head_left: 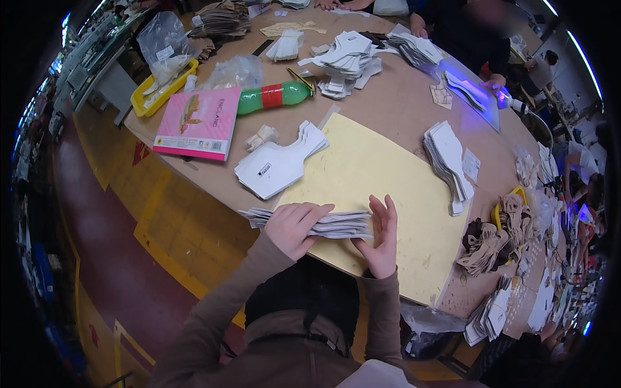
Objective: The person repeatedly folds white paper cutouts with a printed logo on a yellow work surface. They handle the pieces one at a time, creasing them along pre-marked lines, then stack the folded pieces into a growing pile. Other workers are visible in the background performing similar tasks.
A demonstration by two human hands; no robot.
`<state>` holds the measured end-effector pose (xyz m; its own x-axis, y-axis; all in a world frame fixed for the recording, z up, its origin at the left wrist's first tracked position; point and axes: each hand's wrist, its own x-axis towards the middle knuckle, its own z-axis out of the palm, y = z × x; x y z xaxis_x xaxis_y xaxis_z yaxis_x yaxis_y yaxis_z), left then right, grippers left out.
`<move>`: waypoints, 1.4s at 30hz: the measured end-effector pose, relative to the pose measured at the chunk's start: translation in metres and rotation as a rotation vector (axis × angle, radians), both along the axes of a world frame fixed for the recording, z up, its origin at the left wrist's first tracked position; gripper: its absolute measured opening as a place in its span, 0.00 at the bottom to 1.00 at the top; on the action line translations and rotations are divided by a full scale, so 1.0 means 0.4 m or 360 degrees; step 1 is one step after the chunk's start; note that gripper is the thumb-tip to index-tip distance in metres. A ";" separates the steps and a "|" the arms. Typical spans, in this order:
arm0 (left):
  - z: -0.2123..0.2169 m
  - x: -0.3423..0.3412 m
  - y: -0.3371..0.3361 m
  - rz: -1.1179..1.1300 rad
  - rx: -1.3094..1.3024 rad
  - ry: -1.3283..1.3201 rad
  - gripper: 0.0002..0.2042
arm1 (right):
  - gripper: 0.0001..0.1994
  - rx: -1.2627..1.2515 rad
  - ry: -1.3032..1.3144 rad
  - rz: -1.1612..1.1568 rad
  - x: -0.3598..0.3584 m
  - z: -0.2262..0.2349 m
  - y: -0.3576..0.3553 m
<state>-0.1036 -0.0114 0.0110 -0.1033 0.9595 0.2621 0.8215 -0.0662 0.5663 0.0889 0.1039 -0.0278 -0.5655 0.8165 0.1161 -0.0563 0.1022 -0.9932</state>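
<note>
- Head view, surface: a wide brown worktable (394,107) carries a pale yellow board (375,174) at the near edge, directly in front of the person.
- Head view, room: workshop floor of brown and yellow panels lies to the left of the table; other people work at the far side, one holding a blue-lit lamp (508,100) over a sheet.
- On the table: a pink booklet (197,123), a green bottle with a red band (272,97) just beside it, a yellow tray (155,90) holding clear bags, and several piles of white cut pieces, one (278,165) left of the board and one (449,161) at its right edge.
- Stack of white cut pieces (339,224): lies flat on the near part of the yellow board, between both hands.
- Left hand (291,226): fingers curled over the left end of the stack, gripping it from above; thumb position cannot be told.
- Right hand (381,236): fingers extended upright and together, palm pressed against the right end of the stack, not clenched.
</note>
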 end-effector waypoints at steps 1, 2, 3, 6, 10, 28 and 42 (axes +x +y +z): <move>-0.001 0.001 0.003 -0.0027 0.0010 -0.0006 0.33 | 0.51 -0.0137 0.0116 0.0042 -0.009 -0.005 -0.010; -0.001 0.004 0.004 -0.0067 0.0029 -0.0018 0.33 | 0.54 0.0105 -0.0101 0.0176 -0.015 -0.009 -0.027; -0.001 0.009 0.004 -0.0015 0.0054 -0.0076 0.33 | 0.56 0.0216 -0.0135 0.0203 -0.029 -0.016 -0.036; 0.001 0.012 0.000 0.0027 0.0071 -0.0234 0.32 | 0.58 -0.0138 0.0258 0.0129 -0.049 -0.026 -0.046; -0.006 0.010 -0.013 0.0049 0.0164 -0.0184 0.31 | 0.59 0.0115 0.0210 0.0205 -0.070 -0.036 -0.060; 0.019 -0.044 -0.042 -0.0227 0.0022 -0.0290 0.29 | 0.25 0.0009 -0.0008 0.0180 -0.083 -0.047 -0.077; -0.165 -0.327 -0.005 0.0997 -0.0159 -0.1166 0.31 | 0.15 -0.0110 0.0046 0.0148 -0.026 -0.017 -0.087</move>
<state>-0.2342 -0.0133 -0.0549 -0.7089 0.6891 -0.1505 0.1325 0.3396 0.9312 0.0785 0.0693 -0.0345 -0.6365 0.7672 0.0790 -0.0914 0.0267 -0.9955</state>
